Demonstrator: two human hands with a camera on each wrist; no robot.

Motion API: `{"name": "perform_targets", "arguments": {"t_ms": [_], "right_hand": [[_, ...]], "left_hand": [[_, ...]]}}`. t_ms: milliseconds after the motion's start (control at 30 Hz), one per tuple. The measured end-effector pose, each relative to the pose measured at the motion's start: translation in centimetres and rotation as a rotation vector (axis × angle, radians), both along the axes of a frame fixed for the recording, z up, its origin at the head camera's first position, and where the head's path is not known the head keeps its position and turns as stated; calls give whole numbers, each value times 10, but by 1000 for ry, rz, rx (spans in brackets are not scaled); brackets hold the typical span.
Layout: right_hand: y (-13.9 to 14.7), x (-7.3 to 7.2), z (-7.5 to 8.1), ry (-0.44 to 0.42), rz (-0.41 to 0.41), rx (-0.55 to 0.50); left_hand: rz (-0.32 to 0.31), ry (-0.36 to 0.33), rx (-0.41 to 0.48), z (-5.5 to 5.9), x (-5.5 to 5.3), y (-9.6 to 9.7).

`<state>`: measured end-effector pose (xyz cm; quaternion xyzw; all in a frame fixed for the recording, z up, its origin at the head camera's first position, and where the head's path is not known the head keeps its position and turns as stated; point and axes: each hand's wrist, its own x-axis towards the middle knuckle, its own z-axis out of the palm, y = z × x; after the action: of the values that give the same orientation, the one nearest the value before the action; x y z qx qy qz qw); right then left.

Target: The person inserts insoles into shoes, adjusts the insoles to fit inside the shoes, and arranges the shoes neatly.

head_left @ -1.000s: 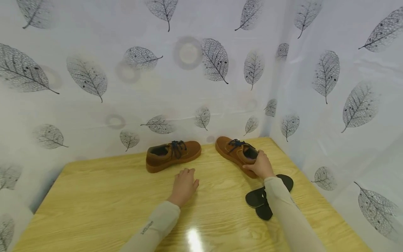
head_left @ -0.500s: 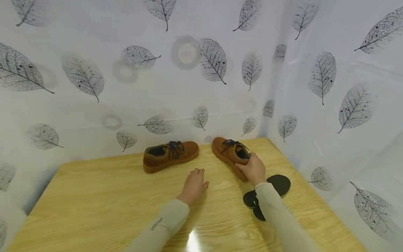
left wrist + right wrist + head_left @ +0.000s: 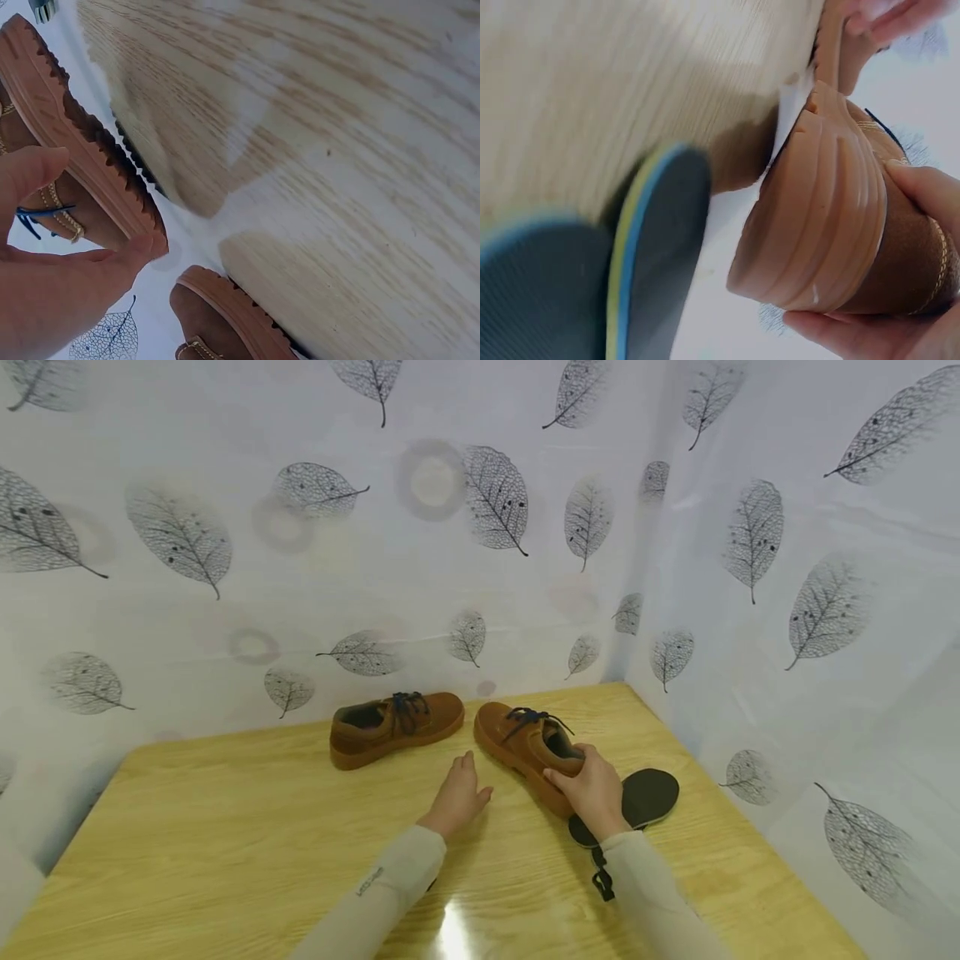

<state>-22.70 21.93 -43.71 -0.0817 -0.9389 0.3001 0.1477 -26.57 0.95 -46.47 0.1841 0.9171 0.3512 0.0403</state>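
The table [image 3: 225, 827] is ended at the back and on the right by a white leaf sheet [image 3: 375, 577]. A wide stretch of wood is seen on the left, between the left edge and the left sleeve [image 3: 390, 889]. Wood is also seen between the right edge and the black soles [image 3: 651, 797].

The near shoe [image 3: 513, 747] is found right of the middle, toward the back of the table. It is gripped at the heel by the right hand [image 3: 592, 785], with thumb and fingers on both sides. Whether its heel is touching the wood cannot be told.

The left hand [image 3: 457, 797] is held out with its fingers mostly straight, and nothing is gripped by it. The far shoe [image 3: 397, 729] is set close to the back edge. Only a thin gap is left between the two toes.

The space just behind the held heel is filled by the soles, partly hidden by the right hand and right sleeve [image 3: 652, 889]. Blue and yellow edges are shown on them up close.
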Motion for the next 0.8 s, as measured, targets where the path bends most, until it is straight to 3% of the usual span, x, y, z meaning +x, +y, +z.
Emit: {"name": "perform_targets", "arguments": {"t_ms": [200,500,800], "right_hand": [[-28,21,4,17,30,16],[-72,41,-4,176,38,129],[-100,53,-7,238,50,177]], "left_hand": [[8,-4,65,2,4,-6],[52,-25,89,-4,7,-22],[11,57,110,-7,7,-45]]}}
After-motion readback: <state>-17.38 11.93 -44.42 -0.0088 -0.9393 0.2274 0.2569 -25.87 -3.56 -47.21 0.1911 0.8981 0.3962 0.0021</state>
